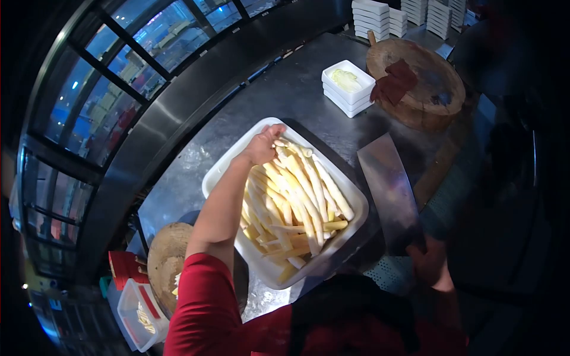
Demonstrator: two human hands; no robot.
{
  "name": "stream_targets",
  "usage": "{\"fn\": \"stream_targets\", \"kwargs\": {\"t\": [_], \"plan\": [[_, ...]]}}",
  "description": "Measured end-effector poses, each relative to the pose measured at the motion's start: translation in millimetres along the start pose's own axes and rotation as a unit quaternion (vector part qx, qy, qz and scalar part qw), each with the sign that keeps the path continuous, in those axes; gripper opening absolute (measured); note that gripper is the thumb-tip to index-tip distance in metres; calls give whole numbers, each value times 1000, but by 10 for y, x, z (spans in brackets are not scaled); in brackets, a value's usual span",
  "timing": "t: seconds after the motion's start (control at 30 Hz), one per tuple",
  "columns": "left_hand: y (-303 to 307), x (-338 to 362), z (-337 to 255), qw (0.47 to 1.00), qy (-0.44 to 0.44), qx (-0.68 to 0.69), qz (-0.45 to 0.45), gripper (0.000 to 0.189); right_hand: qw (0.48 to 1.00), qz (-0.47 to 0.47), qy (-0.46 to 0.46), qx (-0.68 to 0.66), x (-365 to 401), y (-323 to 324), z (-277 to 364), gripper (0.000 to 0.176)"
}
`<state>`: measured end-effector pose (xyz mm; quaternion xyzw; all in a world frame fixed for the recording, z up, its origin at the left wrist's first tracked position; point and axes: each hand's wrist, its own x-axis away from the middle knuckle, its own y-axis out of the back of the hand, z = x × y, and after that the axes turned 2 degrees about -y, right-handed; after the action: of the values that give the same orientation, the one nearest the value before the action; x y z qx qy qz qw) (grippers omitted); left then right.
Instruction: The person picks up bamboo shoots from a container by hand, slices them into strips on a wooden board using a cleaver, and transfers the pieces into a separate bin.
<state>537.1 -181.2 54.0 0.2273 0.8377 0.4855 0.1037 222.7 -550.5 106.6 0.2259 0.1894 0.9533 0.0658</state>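
A white tray (228, 159) on the metal table holds many long, peeled, pale yellow-white stalks (300, 193) that look like bamboo shoots. Over the tray's far end, my left hand (262, 146) has its fingers curled at the upper ends of the stalks, close to the rim. My right hand (430, 264), in shadow at the lower right, is closed round the handle of a cleaver (390, 188). The broad blade points away from me, beside the tray's right edge. My fingers hide most of the handle.
A small stack of white dishes (349, 89) with pale leaves stands beyond the tray. A round wooden chopping block (436, 74) bears a dark red cloth (395, 82). Another block (166, 249) and a plastic tub (142, 314) are at left. More stacked dishes (371, 18) stand behind.
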Motion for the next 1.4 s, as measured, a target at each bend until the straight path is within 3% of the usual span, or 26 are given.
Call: {"fn": "stream_targets", "kwargs": {"t": [0.03, 0.13, 0.2, 0.33, 0.4, 0.43, 0.5, 0.53, 0.57, 0.63, 0.7, 0.73, 0.77, 0.83, 0.9, 0.97, 1.03, 1.1, 1.17, 1.2, 1.23, 1.3, 1.4], "plan": [[-6, -30, 27, 994, 60, 40, 82, 53, 1000, 9, -7, -13, -20, 14, -6, 12], [-106, -5, 86, 997, 64, 20, 33, 46, 1000, 18, -10, -2, -104, 32, 21, 12], [-155, -43, 263, 995, -73, -65, -6, 42, 1000, 23, 7, 7, -152, 46, 60, 12], [-96, 6, 318, 999, -41, -14, 14, 39, 999, 40, -14, -22, -251, 60, 176, 12], [-72, 91, 282, 970, 155, 186, 12, 30, 998, 54, -9, -23, -304, 71, 178, 13], [-42, 146, 262, 970, 159, 185, 7, 30, 998, 56, -7, -17, -343, 78, 168, 13], [51, 306, 249, 942, 49, 293, -156, 27, 998, 70, 2, -7, -422, 92, 170, 13], [174, 405, 236, 925, 50, 333, -176, 30, 997, 69, 0, -28, -464, 94, 173, 13], [263, 560, 210, 857, 63, 474, -191, 28, 996, 72, 0, -49, -512, 62, 201, 14], [553, 1042, -64, 855, 70, 454, -241, 26, 993, 108, 26, -48, -575, -16, 308, 18], [779, 1634, -88, 942, 13, 208, -262, 24, 994, 87, -9, -72, -666, -119, 316, 19], [913, 1994, -242, 971, 38, 70, -228, 24, 993, 105, -6, -60, -706, -170, 353, 19], [951, 2318, -316, 971, -11, -51, -234, 17, 990, 133, -7, -45, -765, -237, 358, 19], [942, 2977, -579, 970, 141, -34, -197, 20, 985, 149, 43, -70, -844, -399, 366, 18], [704, 3662, -588, 927, 179, -283, -170, 24, 977, 199, 62, -42, -808, -609, 609, 15], [276, 4212, -666, 882, 323, -324, -116, 19, 961, 247, 122, 33, -796, -778, 783, 14], [-177, 4575, -628, 848, 434, -299, -59, 17, 953, 271, 118, 70, -720, -970, 988, 14], [-547, 4763, -600, 833, 475, -277, -68, 27, 923, 333, 162, 103, -687, -1154, 1079, 16], [-764, 4879, -556, 839, 433, -256, -206, 53, 915, 351, 161, 117, -536, -1360, 1222, 15], [-719, 4923, -630, 847, 426, -175, -266, 83, 912, 359, 153, 123, -463, -1428, 1264, 14], [-778, 5005, -627, 841, 411, -121, -331, 96, 909, 363, 157, 133, -432, -1485, 1261, 14], [-825, 5147, -649, 842, 400, -83, -354, 102, 892, 403, 164, 122, -398, -1621, 1208, 12], [-864, 5280, -752, 834, 370, -84, -401, 97, 878, 417, 188, 141, -228, -1767, 1170, 9]]}}
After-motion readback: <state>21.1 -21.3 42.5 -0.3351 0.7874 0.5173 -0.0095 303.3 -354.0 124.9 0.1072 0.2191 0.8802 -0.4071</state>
